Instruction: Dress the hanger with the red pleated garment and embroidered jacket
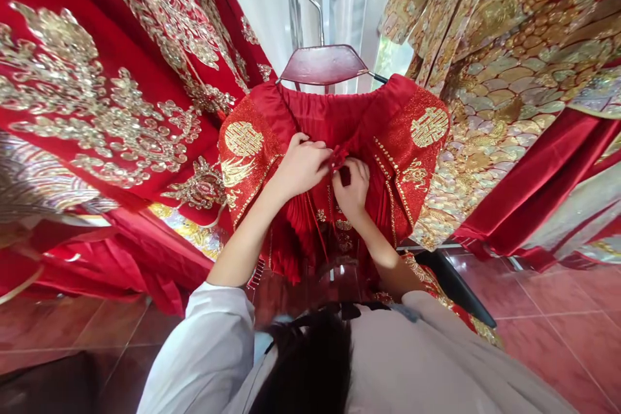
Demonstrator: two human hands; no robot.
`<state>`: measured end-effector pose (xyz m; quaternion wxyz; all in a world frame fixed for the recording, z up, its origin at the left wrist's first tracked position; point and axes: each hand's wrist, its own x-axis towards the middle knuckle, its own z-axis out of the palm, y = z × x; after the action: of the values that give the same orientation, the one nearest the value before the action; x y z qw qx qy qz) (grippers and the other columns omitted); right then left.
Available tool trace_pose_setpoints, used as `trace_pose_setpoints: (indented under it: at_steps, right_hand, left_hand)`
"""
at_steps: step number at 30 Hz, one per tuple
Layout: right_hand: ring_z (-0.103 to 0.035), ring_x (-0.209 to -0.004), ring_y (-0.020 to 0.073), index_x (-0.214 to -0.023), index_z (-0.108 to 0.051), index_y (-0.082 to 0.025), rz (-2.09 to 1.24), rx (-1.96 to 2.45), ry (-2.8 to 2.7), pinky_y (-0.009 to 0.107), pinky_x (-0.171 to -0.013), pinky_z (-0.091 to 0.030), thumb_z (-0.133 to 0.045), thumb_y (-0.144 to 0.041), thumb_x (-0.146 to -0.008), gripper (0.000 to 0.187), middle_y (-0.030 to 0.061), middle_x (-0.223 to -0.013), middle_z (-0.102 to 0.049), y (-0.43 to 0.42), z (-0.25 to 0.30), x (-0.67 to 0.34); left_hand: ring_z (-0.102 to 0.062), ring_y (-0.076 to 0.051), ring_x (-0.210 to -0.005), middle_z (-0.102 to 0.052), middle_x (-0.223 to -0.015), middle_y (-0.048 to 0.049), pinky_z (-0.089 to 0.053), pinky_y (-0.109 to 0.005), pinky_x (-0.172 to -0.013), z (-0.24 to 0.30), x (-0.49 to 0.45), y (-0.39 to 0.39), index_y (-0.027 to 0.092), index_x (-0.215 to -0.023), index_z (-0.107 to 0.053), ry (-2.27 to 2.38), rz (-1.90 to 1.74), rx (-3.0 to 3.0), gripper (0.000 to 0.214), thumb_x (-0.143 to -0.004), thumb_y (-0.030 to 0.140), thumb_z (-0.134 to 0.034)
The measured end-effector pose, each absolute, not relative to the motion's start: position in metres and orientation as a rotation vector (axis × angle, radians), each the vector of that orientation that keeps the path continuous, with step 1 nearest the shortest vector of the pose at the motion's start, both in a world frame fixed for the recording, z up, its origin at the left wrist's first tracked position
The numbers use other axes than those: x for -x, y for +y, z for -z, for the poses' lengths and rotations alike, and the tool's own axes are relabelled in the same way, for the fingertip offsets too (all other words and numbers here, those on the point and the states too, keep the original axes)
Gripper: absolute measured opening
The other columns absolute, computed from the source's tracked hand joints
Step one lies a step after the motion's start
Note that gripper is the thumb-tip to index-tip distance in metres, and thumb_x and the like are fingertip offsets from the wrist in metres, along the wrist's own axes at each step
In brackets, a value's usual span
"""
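Note:
A red garment (325,110) with gold embroidery and a gathered top edge hangs from a dark red hanger (320,65) straight in front of me. My left hand (305,165) is at the middle of its front, fingers bent and closed on a small bunched piece of red cloth (339,154). From the other side, my right hand (353,187) pinches at the same bunch with thumb and fingers curled. The fingertips partly hide what lies between them. Thin cords (317,223) dangle below the hands over the pleated front.
Red gowns with silver-gold beading (107,110) hang close on the left. Gold scale-patterned garments (499,97) and red velvet (524,181) hang on the right. A metal hook (315,0) holds the hanger. Red tiles (572,336) cover the floor; a black item (463,288) lies low right.

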<state>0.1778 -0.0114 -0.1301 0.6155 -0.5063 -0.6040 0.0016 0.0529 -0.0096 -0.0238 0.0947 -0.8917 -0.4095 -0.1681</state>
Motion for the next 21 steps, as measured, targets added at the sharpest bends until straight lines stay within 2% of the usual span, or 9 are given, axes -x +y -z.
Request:
trace_pose_setpoints:
  at_steps: [3, 7, 11, 13, 17, 21]
  right_hand:
    - [-0.054, -0.097, 0.0186, -0.082, -0.056, -0.018, 0.059, 1.108, -1.362, 0.037, -0.097, -0.038, -0.049, -0.023, -0.085, 0.009, 0.0075, -0.097, -0.062, -0.021, 0.137, -0.171]
    - [-0.053, -0.090, 0.0177, -0.079, -0.061, -0.019, 0.133, 1.180, -1.407, 0.037, -0.097, -0.036, -0.047, -0.023, -0.089, 0.017, 0.0054, -0.087, -0.061, -0.029, 0.143, -0.164]
    - [-0.050, -0.088, 0.0188, -0.081, -0.063, -0.018, 0.074, 1.283, -1.429, 0.035, -0.092, -0.035, -0.052, -0.025, -0.088, 0.015, 0.0055, -0.083, -0.060, -0.031, 0.143, -0.162]
    - [-0.050, -0.087, 0.0184, -0.078, -0.063, -0.017, 0.013, 1.312, -1.420, 0.033, -0.090, -0.034, -0.053, -0.024, -0.088, 0.015, 0.0052, -0.082, -0.060, -0.030, 0.140, -0.164]
    - [-0.048, -0.077, 0.0150, -0.067, -0.061, -0.016, -0.098, 1.291, -1.472, 0.030, -0.084, -0.030, -0.055, -0.017, -0.086, 0.020, 0.0012, -0.071, -0.058, -0.036, 0.133, -0.168]
    - [-0.049, -0.075, 0.0135, -0.066, -0.062, -0.015, -0.192, 1.317, -1.538, 0.028, -0.080, -0.029, -0.056, -0.020, -0.086, 0.021, 0.0002, -0.070, -0.059, -0.059, 0.148, -0.174]
  left_hand:
    - [-0.057, -0.021, -0.076, -0.061, -0.073, -0.0051, -0.035, -0.041, -0.093, 0.024, -0.046, -0.016, 0.016, -0.079, -0.057, -1.231, 0.524, 2.710, 0.020, -0.083, 0.014, -0.038]
    - [-0.054, -0.020, -0.073, -0.057, -0.069, -0.0042, -0.035, -0.040, -0.092, 0.022, -0.041, -0.020, 0.017, -0.080, -0.053, -1.273, 0.556, 2.741, 0.020, -0.088, 0.020, -0.035]
    - [-0.054, -0.019, -0.073, -0.061, -0.075, -0.0026, -0.034, -0.038, -0.093, 0.021, -0.040, -0.025, 0.017, -0.089, -0.055, -1.297, 0.559, 2.793, 0.014, -0.083, 0.020, -0.043]
    - [-0.055, -0.019, -0.072, -0.063, -0.078, -0.0026, -0.034, -0.038, -0.092, 0.021, -0.041, -0.028, 0.016, -0.097, -0.056, -1.320, 0.499, 2.784, 0.020, -0.078, 0.019, -0.049]
    - [-0.053, -0.020, -0.066, -0.060, -0.066, -0.0038, -0.034, -0.039, -0.088, 0.024, -0.045, -0.034, 0.016, -0.087, -0.062, -1.341, 0.302, 2.632, 0.019, -0.072, 0.011, -0.050]
    - [-0.051, -0.019, -0.064, -0.058, -0.061, -0.0036, -0.034, -0.039, -0.083, 0.024, -0.039, -0.046, 0.020, -0.085, -0.068, -1.275, 0.374, 2.635, 0.025, -0.076, 0.011, -0.046]
